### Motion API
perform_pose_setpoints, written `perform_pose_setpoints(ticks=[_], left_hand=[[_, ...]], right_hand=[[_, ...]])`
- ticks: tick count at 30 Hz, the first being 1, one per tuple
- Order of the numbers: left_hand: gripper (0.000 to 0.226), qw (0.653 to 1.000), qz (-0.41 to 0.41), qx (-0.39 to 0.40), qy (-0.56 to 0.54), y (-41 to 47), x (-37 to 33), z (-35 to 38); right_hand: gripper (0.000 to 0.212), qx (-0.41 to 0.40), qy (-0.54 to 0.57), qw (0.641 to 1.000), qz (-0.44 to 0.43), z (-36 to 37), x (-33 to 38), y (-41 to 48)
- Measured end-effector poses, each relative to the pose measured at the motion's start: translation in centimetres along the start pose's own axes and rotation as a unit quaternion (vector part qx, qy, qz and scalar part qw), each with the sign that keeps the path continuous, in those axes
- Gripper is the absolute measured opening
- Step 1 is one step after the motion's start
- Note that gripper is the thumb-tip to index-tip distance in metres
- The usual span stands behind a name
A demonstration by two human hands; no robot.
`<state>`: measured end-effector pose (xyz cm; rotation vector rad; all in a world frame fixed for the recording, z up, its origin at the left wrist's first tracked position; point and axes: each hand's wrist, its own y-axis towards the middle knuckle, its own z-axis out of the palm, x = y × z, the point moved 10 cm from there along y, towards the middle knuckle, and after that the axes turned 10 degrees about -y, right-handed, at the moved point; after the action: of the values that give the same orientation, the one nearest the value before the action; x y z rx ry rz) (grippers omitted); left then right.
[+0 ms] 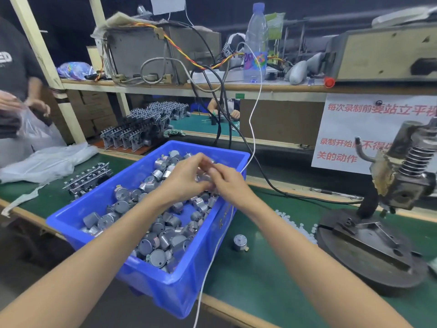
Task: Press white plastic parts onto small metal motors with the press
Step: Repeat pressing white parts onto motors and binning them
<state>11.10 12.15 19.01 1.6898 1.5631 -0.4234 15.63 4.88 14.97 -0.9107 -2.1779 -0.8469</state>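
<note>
A blue plastic bin (208,254) full of several small grey metal motors (157,256) sits on the green bench. Both hands meet over its far right corner. My left hand (186,178) has its fingers curled around small motors, and my right hand (227,182) pinches a motor against them; the motors are blurred and mostly hidden. One lone motor (240,242) lies on the mat right of the bin. Small white plastic parts (296,227) are heaped beside the hand press (383,209), which stands at the right on a round dark base.
A white cable (254,129) hangs down past the bin's right side. Black cables run across the back ledge. Metal frame assemblies (87,179) lie left of the bin. Another person handles a plastic bag (35,129) at the far left. A water bottle (255,43) stands on the shelf.
</note>
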Motion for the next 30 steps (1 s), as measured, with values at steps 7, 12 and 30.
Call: perform_pose_setpoints(ticks=[7, 12, 30], left_hand=[[0.042, 0.978, 0.169, -0.008, 0.120, -2.6, -12.3, 9.5], [0.038, 0.974, 0.015, 0.126, 0.187, -2.2, -8.0, 18.1], [0.010, 0.986, -0.027, 0.149, 0.074, -5.0, 0.3, 26.1]], right_hand=[[0.026, 0.013, 0.309, 0.950, 0.031, -9.3, -5.0, -8.8], [0.014, -0.107, 0.188, 0.961, 0.173, -12.5, -13.7, -16.1], [0.022, -0.173, 0.256, 0.922, 0.236, -8.6, -18.6, -23.7]])
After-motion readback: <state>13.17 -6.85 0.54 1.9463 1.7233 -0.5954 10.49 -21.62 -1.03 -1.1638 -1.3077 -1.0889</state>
